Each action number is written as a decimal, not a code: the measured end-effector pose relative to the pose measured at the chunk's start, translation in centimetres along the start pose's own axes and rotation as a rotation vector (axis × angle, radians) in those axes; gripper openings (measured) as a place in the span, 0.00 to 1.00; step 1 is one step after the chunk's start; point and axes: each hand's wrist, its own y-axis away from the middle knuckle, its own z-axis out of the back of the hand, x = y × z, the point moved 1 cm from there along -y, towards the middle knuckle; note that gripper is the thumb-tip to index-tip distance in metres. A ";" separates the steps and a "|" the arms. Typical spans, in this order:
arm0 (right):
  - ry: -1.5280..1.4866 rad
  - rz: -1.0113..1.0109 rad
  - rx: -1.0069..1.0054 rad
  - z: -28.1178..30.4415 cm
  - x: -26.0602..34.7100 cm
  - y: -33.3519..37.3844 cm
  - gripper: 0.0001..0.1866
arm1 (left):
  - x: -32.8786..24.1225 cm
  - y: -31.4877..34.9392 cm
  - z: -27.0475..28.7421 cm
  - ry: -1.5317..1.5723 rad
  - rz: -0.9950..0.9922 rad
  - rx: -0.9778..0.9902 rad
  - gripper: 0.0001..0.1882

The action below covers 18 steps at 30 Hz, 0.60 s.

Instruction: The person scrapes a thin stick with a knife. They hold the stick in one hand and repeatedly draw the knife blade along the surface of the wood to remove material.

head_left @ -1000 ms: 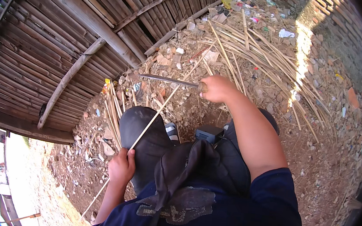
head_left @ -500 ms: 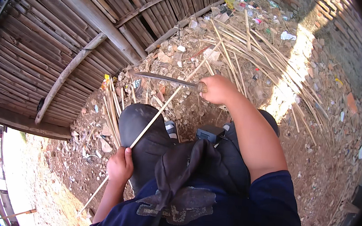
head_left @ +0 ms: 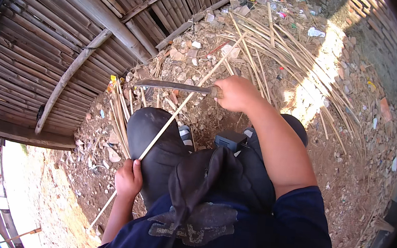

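My left hand [head_left: 129, 178] is closed round a long, pale bamboo strip [head_left: 167, 125] beside my left knee. The strip slants up and away to the right, its lower end passing below my left hand. In my right hand [head_left: 235, 94] is the wooden handle of a long knife [head_left: 176, 86]. Its dark blade points left and crosses the strip well beyond my left hand. Whether the edge presses into the strip, I cannot tell.
More strips [head_left: 121, 116] lie left of my knee, and a larger pile of strips [head_left: 292, 61] spreads across the far right ground. A dark box [head_left: 229, 139] sits between my feet. A bamboo wall [head_left: 35, 68] rises at left, a brick wall [head_left: 385, 51] at far right. Rubble covers the ground.
My right hand and the knife have shifted slightly left, the blade now lying more level across the strip. My left hand keeps its hold, and the whole view has moved a little.
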 end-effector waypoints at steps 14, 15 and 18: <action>-0.036 0.036 -0.097 -1.5 -2.0 -0.8 0.20 | 0.6 -0.4 -0.2 0.023 0.001 0.050 0.21; -0.111 -0.066 -0.092 -2.2 -3.8 -1.8 0.21 | 0.7 -0.5 -0.2 0.011 -0.005 0.077 0.21; -0.174 -0.158 -0.144 -2.1 -6.3 -3.8 0.23 | 0.9 -1.1 0.5 -0.008 -0.015 0.100 0.22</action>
